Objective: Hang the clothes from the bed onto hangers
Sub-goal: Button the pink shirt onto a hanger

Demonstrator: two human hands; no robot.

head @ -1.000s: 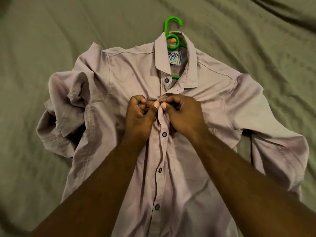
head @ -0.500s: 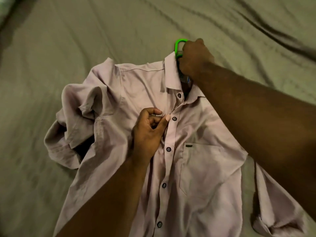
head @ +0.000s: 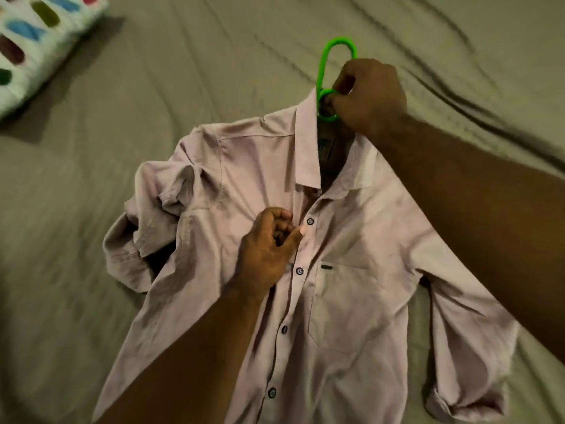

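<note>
A pale pink button-up shirt point(head: 351, 301) lies face up on the bed, buttoned down the front, with its sleeves bunched at both sides. A green plastic hanger point(head: 328, 68) sits inside it, only the hook and neck showing above the collar. My right hand point(head: 367, 96) grips the hanger's neck at the collar. My left hand point(head: 269, 243) rests on the shirt's chest beside the button placket, fingers curled, thumb tip against the fabric near the second button.
The shirt lies on an olive-green bedsheet point(head: 153, 117) with long wrinkles. A white pillow point(head: 33, 41) with coloured oval spots sits at the top left corner.
Both hands were pinching the placket at a button. My right hand then went up to the collar and took hold of the hanger's neck, lifting the hook. The left hand stayed on the chest.
</note>
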